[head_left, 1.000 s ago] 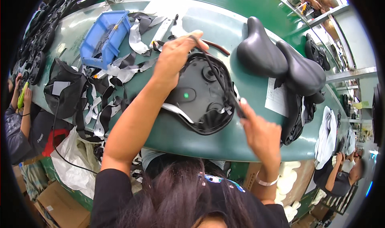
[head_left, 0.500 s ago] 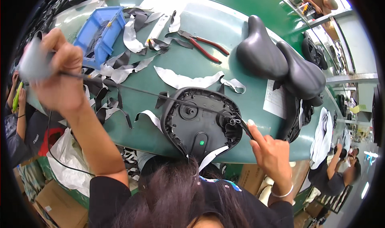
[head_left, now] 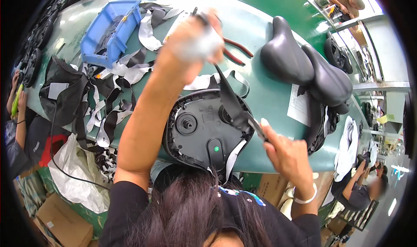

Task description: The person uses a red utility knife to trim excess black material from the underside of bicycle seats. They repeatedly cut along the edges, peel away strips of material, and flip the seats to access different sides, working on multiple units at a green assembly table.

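An upturned bicycle saddle point(head_left: 197, 136), black with round bosses and a small green sticker, lies at the table's near edge. Above its far side is my left hand point(head_left: 186, 40), blurred by motion and closed. A pale grey blur and something dark show in it; their kind is unclear. A black strip of cover material point(head_left: 230, 100) runs from that hand down over the saddle's right side toward my right hand point(head_left: 289, 153). My right hand is closed on a slim metallic tool point(head_left: 257, 127), index finger along it, its tip at the strip.
Red-handled pliers point(head_left: 236, 51), a blue bin point(head_left: 106, 34) and black and white offcuts point(head_left: 115, 99) lie on the table. Two finished saddles point(head_left: 286, 51) sit at the right beside a paper sheet point(head_left: 299, 108). A black cord point(head_left: 71, 175) hangs at left. Other people work at both sides.
My left hand has swung right, from the far left to above the saddle. The taut dark strip now hangs slack and broad. The saddle has shifted slightly left; my right hand stays near its right edge.
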Available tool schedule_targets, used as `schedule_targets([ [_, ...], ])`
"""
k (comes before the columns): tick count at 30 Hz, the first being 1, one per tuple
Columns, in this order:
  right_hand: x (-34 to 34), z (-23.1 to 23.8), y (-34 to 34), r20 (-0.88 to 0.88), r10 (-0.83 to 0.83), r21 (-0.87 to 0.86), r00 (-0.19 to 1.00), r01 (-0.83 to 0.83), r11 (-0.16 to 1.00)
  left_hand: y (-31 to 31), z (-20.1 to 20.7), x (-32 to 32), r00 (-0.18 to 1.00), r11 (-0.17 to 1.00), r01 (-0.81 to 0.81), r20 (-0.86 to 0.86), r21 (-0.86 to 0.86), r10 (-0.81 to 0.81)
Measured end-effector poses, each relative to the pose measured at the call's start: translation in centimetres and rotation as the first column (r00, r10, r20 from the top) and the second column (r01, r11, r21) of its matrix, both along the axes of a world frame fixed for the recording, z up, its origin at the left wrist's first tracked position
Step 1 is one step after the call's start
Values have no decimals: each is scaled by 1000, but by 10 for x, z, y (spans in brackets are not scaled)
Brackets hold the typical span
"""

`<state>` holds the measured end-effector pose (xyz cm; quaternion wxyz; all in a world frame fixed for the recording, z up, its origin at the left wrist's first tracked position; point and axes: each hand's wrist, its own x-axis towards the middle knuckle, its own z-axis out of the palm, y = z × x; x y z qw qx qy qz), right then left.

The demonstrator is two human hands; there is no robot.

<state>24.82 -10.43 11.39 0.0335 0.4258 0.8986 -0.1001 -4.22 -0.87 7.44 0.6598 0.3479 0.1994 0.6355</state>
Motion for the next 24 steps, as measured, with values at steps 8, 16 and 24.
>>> schedule_targets([
  [8, -9, -8, -89, -257, -848, -807, 463, 381, 452, -33, 34, -6, -203, -162, -926, -91, 341, 975],
  [16, 1, -42, -77, -607, -717, -622, 343, 356, 697, -49, -1, -22, -312, 698, -585, -909, 413, 277],
  [24, -31, -64, -2, -771, -624, -602, 128, 170, 780, -78, -17, -14, -75, 995, -84, -995, -53, -60],
])
